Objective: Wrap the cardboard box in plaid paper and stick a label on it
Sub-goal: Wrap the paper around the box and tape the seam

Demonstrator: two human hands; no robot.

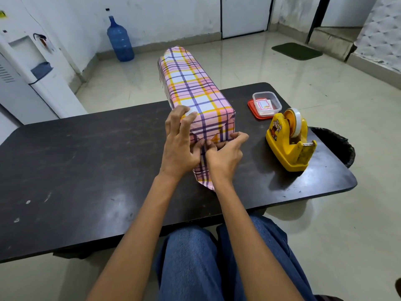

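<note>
The long box (195, 83) lies on the dark table (86, 159), right of centre. It runs from just in front of the person out past the far edge of the table. Plaid paper (202, 172) in pink, white, yellow and purple covers its top and visible side smoothly. At the near end the paper is folded inward, and a loose pointed flap lies flat on the table towards the person.

The left hand (180, 144) is spread over the near left corner, with its fingers lying over the top edge and the thumb pressing the end face. The right hand (223, 155) has its fingers curled, pinching the fold low on the near end, and it touches the left thumb.

To the right stands a yellow tape dispenser (288, 142). Beyond it, a clear tub (267, 103) holding labels (263, 105) sits on a red lid (251, 107).
</note>
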